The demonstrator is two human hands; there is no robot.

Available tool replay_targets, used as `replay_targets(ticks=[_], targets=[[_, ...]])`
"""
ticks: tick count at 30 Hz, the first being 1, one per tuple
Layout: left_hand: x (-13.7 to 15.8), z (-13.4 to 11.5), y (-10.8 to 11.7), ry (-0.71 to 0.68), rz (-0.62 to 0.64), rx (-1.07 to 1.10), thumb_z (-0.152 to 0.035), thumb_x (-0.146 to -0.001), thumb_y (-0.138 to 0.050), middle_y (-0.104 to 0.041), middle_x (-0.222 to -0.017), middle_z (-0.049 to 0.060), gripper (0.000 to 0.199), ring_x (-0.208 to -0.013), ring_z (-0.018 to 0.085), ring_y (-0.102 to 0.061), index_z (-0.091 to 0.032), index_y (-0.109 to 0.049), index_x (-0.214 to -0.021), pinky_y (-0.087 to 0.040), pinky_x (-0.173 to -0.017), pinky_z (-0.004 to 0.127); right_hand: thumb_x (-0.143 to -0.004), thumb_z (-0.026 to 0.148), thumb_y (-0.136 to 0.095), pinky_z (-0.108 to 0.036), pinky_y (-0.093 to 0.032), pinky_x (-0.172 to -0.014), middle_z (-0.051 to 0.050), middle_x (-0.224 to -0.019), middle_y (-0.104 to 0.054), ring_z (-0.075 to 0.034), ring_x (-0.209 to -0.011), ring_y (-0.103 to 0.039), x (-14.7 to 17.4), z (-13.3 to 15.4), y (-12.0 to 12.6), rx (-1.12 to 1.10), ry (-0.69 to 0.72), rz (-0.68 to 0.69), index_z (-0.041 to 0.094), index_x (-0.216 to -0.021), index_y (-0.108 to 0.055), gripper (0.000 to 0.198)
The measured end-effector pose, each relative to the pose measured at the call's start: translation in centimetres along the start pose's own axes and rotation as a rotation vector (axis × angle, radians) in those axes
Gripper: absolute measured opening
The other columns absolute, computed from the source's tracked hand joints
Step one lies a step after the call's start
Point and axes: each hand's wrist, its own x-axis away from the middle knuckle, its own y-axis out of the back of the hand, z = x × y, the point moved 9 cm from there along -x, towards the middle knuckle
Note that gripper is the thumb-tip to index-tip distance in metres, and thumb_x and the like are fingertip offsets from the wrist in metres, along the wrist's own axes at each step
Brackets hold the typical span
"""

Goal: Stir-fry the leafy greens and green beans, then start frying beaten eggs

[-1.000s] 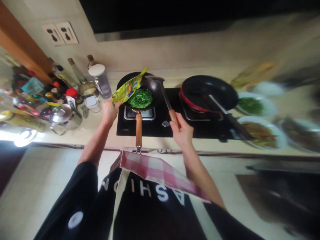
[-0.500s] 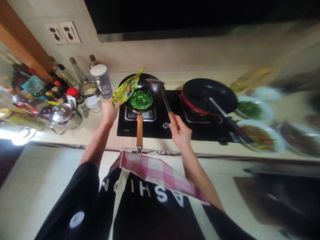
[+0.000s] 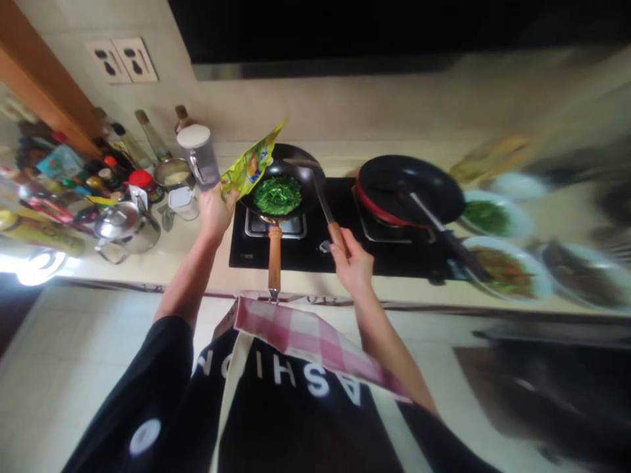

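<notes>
Left hand (image 3: 217, 213): closed, pinching the near end of a yellow packet (image 3: 251, 161). The packet slants up and away, overlapping the left side of a black pan (image 3: 314, 180) in this view. Whether its mouth is open, or anything is leaving it, cannot be determined.

Right hand (image 3: 353, 261): fingers wrapped around the wooden grip of a spatula (image 3: 323, 200). The blade lies at the far part of the black pan, apart from the greens (image 3: 277, 195); contact with the pan wall cannot be confirmed.

The black pan sits on the left burner of the stove (image 3: 300, 258), its wooden handle (image 3: 275, 259) directed toward the person. The greens lie heaped in its near half.

Progress, as judged: cooking appears part done. The greens are in the pan and look softened. Neither utensil nor packet has been put down, and the greens have not been taken out. Whether seasoning has been added is not evident.

Surroundings: a red-sided pan (image 3: 414, 174) occupies the right burner. Right of the stove, on the table (image 3: 192, 276), stand a plate of green food (image 3: 523, 225) and a plate of mixed food (image 3: 543, 281), both blurred.
</notes>
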Motion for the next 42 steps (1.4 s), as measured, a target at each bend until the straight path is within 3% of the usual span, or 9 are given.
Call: replay_targets(ticks=[4,9,24,36,42], targets=[[0.2,-0.8,0.1,-0.032,0.001,0.03,-0.04,-0.087,-0.062,-0.076,-0.102,0.015,0.033,-0.106,0.031,-0.071,-0.015,-0.069,-0.107,-0.051,-0.102,0.041,-0.086,0.058,-0.05,-0.034,-0.052,-0.075,-0.014,-0.093,-0.074,-0.019,-0.07,-0.061,-0.1,-0.1,0.2,0.001,-0.005,-0.022,0.013,-0.136,-0.064,0.069],[0.2,-0.3,-1.5,0.03,0.093,-0.04,-0.032,-0.082,-0.065,-0.076,-0.099,0.017,0.026,-0.102,0.034,-0.071,-0.013,-0.069,-0.1,-0.052,-0.1,0.044,-0.085,0.058,-0.05,-0.033,-0.052,-0.072,-0.013,-0.09,-0.074,-0.018,-0.067,-0.06,-0.1,0.0,0.4,0.011,-0.005,-0.028,0.013,-0.135,-0.065,0.069],[0.5,1.8,-1.6,0.047,0.072,-0.037,-0.03,-0.08,-0.067,-0.076,-0.092,0.016,0.025,-0.098,0.033,-0.072,-0.014,-0.071,-0.099,-0.05,-0.101,0.047,-0.086,0.059,-0.049,-0.034,-0.052,-0.077,-0.014,-0.093,-0.073,-0.021,-0.076,-0.064,0.2,-0.6,0.1,0.009,-0.023,-0.002,0.012,-0.137,-0.063,0.071],[0.8,2.0,-0.1,0.008,0.019,-0.009,-0.034,-0.078,-0.071,-0.077,-0.093,0.012,0.026,-0.097,0.031,-0.072,-0.017,-0.071,-0.098,-0.053,-0.099,0.042,-0.087,0.054,-0.05,-0.033,-0.049,-0.07,-0.014,-0.086,-0.072,-0.02,-0.068,-0.06,0.1,-0.5,-0.7,0.028,-0.01,0.021,0.011,-0.137,-0.063,0.067],[1.9,1.3,1.5,0.032,-0.004,0.017,-0.036,-0.083,-0.071,-0.076,-0.098,0.013,0.03,-0.106,0.033,-0.07,-0.016,-0.07,-0.105,-0.051,-0.103,0.044,-0.087,0.049,-0.048,-0.036,-0.05,-0.072,-0.012,-0.081,-0.071,-0.02,-0.063,-0.058,-1.2,-0.1,-2.3,0.128,0.013,0.056,0.011,-0.136,-0.064,0.064]])
